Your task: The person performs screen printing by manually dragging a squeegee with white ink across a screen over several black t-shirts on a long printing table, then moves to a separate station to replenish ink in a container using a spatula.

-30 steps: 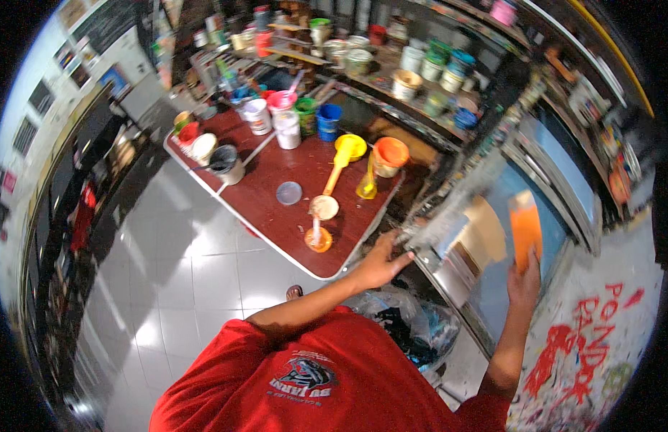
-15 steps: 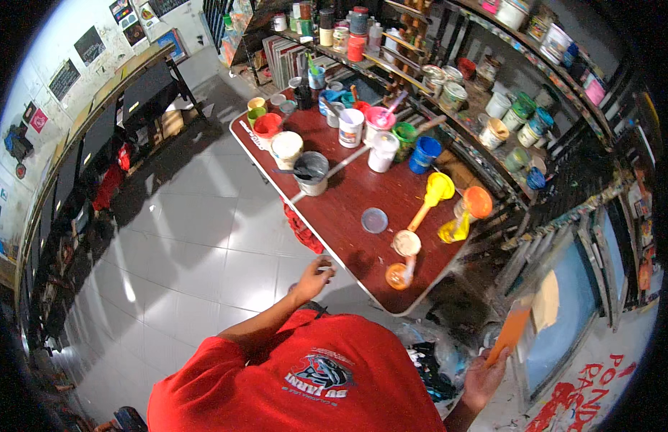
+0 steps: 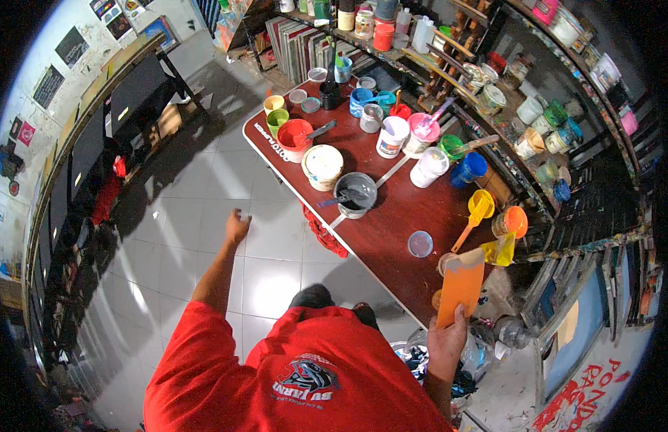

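My right hand [image 3: 447,344] grips the lower end of a flat orange squeegee [image 3: 460,289]. Its upper end is greyish tan, and it stands up over the near right corner of the red-brown table [image 3: 380,248], partly covering a small tub behind it. My left hand [image 3: 237,226] is stretched out over the tiled floor, left of the table, with loosely spread fingers and nothing in them. Closest to it on the table are a pot of dark grey paint [image 3: 355,194] with a stirrer in it, and a white-lidded tub [image 3: 322,167].
More paint pots, among them a red one [image 3: 296,137] and a blue one [image 3: 468,168], crowd the table's far side. A yellow scoop [image 3: 480,207] lies by an orange pot [image 3: 512,220]. Shelves of jars stand beyond. Framed screens [image 3: 579,320] lean at right, near a plastic bag [image 3: 478,353].
My left hand has swung left and away from the table's edge. My right hand has brought the squeegee up and leftward, over the table corner. The view has shifted.
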Tool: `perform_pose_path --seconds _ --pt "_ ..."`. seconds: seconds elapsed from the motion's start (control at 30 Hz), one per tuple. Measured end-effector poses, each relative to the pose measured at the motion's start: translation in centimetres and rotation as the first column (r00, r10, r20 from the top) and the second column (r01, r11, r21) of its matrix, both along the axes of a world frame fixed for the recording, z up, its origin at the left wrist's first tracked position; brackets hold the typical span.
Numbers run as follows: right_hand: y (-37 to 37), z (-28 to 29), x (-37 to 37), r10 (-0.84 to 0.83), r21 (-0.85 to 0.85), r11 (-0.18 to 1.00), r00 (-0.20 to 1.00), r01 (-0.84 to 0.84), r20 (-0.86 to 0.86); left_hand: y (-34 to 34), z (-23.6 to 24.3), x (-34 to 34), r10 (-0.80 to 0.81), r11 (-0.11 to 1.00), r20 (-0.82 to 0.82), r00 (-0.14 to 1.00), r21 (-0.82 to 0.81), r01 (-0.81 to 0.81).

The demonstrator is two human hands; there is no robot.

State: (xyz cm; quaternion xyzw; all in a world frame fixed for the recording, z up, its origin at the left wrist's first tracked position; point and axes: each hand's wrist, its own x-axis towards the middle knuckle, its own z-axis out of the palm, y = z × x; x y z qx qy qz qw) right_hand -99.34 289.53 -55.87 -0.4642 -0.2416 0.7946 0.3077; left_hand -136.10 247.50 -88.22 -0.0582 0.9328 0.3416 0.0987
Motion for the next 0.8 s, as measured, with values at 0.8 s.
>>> perform_pose_path --seconds 0.8 --pt "-20.4 -4.4 -39.5 -0.294 0.044 0.513 -0.127 -0.858 0.947 12.1 -10.5 -46.6 -0.637 0.771 -0.05 0.769 -0.053 0.635"
